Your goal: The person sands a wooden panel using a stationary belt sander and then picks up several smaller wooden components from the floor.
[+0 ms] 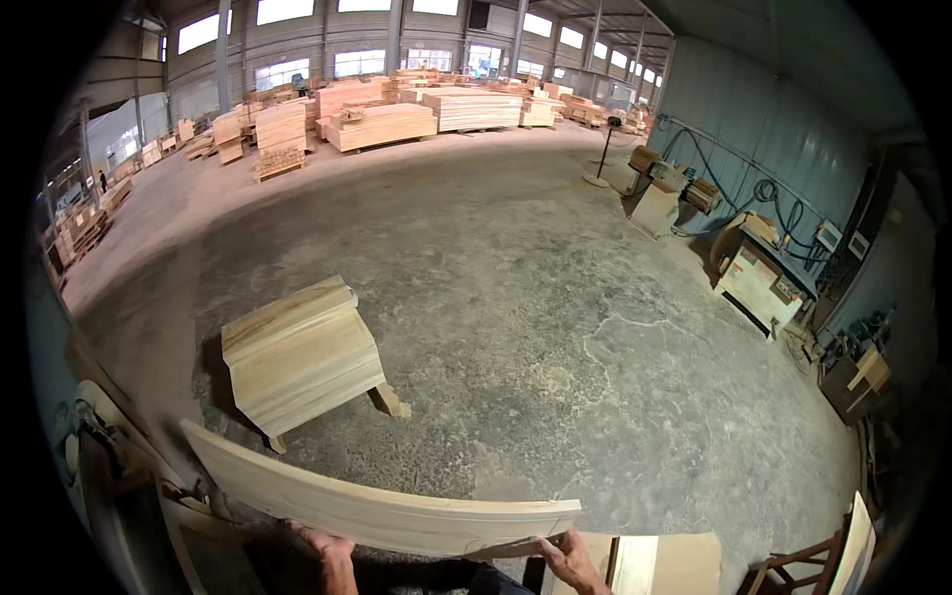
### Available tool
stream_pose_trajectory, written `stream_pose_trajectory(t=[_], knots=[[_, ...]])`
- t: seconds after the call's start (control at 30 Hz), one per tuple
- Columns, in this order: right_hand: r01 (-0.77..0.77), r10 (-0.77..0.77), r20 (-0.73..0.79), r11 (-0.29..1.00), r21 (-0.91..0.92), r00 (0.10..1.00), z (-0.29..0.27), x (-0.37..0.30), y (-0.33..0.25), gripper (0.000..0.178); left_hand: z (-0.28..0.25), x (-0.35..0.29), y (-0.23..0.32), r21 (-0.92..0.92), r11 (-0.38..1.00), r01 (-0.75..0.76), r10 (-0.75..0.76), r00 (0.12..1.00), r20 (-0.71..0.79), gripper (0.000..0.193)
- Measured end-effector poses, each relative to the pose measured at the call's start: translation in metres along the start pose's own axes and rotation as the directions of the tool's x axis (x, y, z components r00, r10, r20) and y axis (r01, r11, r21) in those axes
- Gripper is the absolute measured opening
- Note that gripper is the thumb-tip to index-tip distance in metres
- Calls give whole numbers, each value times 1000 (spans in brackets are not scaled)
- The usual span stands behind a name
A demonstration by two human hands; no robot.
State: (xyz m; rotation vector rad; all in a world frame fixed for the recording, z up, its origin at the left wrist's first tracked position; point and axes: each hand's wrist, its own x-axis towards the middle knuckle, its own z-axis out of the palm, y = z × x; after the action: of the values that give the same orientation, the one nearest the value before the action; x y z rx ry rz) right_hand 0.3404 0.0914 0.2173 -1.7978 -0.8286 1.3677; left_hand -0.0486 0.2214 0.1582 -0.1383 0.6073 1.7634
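Observation:
A long pale wooden board spans the space in front of me, its left end reaching farther from me than its right. My left hand is closed on the near edge, left of the middle; its fingers go partly under the wood. Near the right end, my right hand grips the same edge with bent fingers. Beyond the board's left half, several similar boards lie side by side on a low wooden support. More light boards lie just right of my right hand.
Machinery stands close at the left. Along the right wall are a white machine cabinet, hoses and a brown frame near me. Stacked lumber fills the far side, beyond a grey concrete floor.

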Motion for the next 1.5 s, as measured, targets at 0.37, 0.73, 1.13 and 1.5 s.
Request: stream_pose_trajectory(t=[0.37, 0.73, 1.13, 1.5], knots=[[-192, -205, 493, 745, 639, 846, 19, 111, -37, 69, 11, -46, 67, 346, 716, -606, 615, 782, 97, 44], [-319, -83, 682, 838, 442, 726, 77, 156, -69, 57, 47, -87, 60, 563, 611, -556, 738, 658, -151, 36], [-144, -203, 837, 938, 315, 508, 130, 160, -110, 67, 44, -87, 80, 596, 582, -554, 766, 619, -173, 28], [121, -177, 859, 983, 134, 481, 192, 118, -155, 83, 19, -96, 127, 599, 551, -581, 804, 562, -195, 21]])
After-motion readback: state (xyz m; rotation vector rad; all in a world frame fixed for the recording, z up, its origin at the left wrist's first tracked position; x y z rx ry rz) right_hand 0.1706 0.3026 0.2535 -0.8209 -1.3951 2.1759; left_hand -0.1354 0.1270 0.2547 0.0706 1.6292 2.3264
